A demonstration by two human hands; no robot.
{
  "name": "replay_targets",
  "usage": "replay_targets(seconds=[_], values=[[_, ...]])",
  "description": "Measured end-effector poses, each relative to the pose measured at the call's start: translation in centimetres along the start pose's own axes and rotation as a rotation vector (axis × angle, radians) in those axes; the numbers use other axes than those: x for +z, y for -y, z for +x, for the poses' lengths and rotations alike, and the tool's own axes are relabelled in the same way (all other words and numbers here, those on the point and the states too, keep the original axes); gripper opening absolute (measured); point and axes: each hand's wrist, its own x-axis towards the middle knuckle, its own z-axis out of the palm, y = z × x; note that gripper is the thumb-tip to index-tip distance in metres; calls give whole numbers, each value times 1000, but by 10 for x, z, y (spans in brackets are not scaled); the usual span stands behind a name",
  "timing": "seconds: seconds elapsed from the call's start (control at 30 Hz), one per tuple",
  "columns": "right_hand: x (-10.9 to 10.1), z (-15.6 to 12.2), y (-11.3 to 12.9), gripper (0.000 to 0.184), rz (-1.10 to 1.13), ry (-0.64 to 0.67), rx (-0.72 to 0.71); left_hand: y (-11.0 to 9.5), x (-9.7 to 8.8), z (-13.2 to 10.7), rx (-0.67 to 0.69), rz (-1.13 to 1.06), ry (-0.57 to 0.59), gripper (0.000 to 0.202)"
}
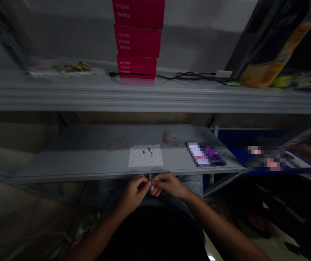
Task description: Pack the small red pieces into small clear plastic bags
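My left hand and my right hand meet just below the front edge of the lower grey shelf, above my lap. Both are pinched together on a tiny pale pink item too small to name. On the shelf right behind them lies a white sheet with a few small reddish pieces on it. A small clear bag with reddish bits lies further back.
A phone with a lit screen lies on the shelf at the right. The upper shelf carries stacked red boxes, a black cable, a yellow-black carton and a clear bag of yellow parts.
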Motion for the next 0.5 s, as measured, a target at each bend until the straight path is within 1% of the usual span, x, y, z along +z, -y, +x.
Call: replay_targets(seconds=[0.1,0.17,0.27,0.33,0.4,0.5], values=[[-3,5,-6,37,30,-29,-6,2,3,4,-48,-140,79,27],[-3,8,-10,33,29,-26,-26,4,6,6,-116,-227,125,29],[-2,8,-14,30,30,2,-32,8,10,8,-227,-296,176,35],[0,7,-16,29,31,21,-34,12,10,7,-274,-319,204,38],[2,6,-17,28,41,45,-45,15,10,6,-302,-332,200,38],[3,6,-18,26,62,73,-59,19,10,5,-309,-327,162,37]])
